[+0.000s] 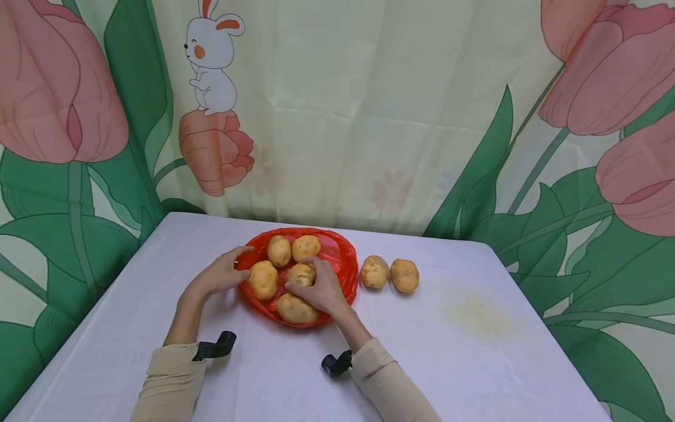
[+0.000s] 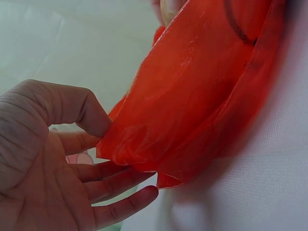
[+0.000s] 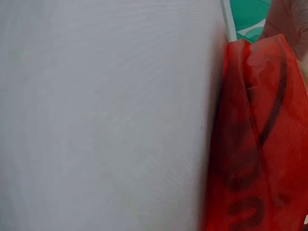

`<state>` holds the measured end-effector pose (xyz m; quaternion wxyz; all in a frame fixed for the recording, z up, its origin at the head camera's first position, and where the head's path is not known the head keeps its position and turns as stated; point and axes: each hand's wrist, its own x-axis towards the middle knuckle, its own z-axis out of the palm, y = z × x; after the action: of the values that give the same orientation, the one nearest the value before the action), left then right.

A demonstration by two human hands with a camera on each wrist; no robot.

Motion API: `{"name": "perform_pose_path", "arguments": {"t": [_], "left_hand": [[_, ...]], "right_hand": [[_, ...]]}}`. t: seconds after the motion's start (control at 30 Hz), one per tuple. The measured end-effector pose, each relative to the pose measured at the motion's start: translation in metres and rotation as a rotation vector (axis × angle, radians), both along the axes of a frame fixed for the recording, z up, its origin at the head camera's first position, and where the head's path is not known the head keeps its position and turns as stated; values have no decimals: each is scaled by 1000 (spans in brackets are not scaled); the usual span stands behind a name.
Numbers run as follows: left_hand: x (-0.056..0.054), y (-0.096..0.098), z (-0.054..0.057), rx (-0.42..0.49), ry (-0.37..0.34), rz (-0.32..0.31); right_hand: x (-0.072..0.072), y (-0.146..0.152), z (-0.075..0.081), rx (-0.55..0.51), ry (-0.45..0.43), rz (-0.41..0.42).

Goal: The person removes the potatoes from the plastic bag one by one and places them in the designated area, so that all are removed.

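A red plastic bag (image 1: 349,266), its mouth spread into a round rim, holds several potatoes. My left hand (image 1: 217,275) is at the bag's left edge, pinching the red film between thumb and fingers in the left wrist view. Close beside that thumb lies a large potato (image 1: 263,281). Reaching in from the right, my right hand (image 1: 324,288) grips a potato (image 1: 301,274) in the middle of the bag, thumb on its near side and fingers over its far side. In the right wrist view the bag hides most of that hand.
Two potatoes lie side by side on the white tablecloth right of the bag, the nearer one (image 1: 374,272) close to its rim. A yellowish stain (image 1: 477,313) marks the cloth farther right. Behind the table hangs a printed curtain (image 1: 337,117).
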<state>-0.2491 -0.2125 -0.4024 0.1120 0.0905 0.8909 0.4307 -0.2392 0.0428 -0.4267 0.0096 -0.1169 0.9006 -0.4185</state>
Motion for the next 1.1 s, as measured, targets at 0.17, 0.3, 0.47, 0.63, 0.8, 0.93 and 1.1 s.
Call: {"name": "perform_pose_path", "arguments": {"t": [0.17, 0.3, 0.47, 0.63, 0.8, 0.93, 1.1], "left_hand": [[-1, 0, -1, -6, -4, 3], [-1, -1, -3, -9, -3, 2], [-1, -1, -3, -11, -3, 2], [-2, 0, -2, -7, -2, 5], [-2, 0, -2, -10, -8, 8], [-2, 0, -2, -11, -7, 9], [-2, 0, -2, -10, -8, 5]], "right_hand": [[3, 4, 1, -50, 34, 0], [7, 7, 4, -84, 27, -21], [13, 12, 10, -125, 32, -42], [19, 18, 13, -148, 52, -43], [25, 24, 14, -158, 73, -35], [29, 28, 17, -157, 83, -25], [35, 34, 20, -157, 109, -19]]}}
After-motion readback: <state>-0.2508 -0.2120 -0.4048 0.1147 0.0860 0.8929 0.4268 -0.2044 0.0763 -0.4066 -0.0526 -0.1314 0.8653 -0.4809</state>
